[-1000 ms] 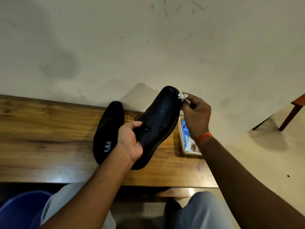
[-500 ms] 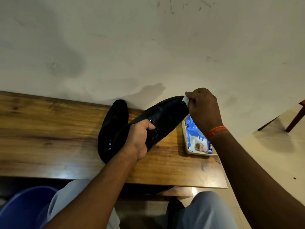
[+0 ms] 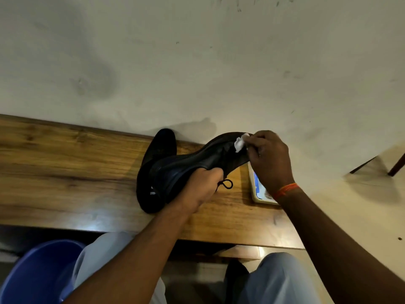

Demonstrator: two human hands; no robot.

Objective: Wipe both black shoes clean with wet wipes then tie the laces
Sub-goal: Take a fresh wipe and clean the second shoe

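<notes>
Shoe held over the wooden table

Left hand (image 3: 205, 185) is gripping a black lace-up shoe (image 3: 197, 161) above the wooden table (image 3: 65, 172), fingers curled round it. Right hand (image 3: 269, 159) is pinching a wadded wet wipe (image 3: 240, 143) against its toe. Second black shoe (image 3: 153, 172) is lying on the table behind.

Held shoe (image 3: 197, 159) lies between second shoe (image 3: 157, 150) and tray (image 3: 255, 194).

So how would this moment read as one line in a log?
step: wiping | left hand: grips held shoe | right hand: pinches wet wipe on toe | second shoe: on table | laces: untied
</notes>
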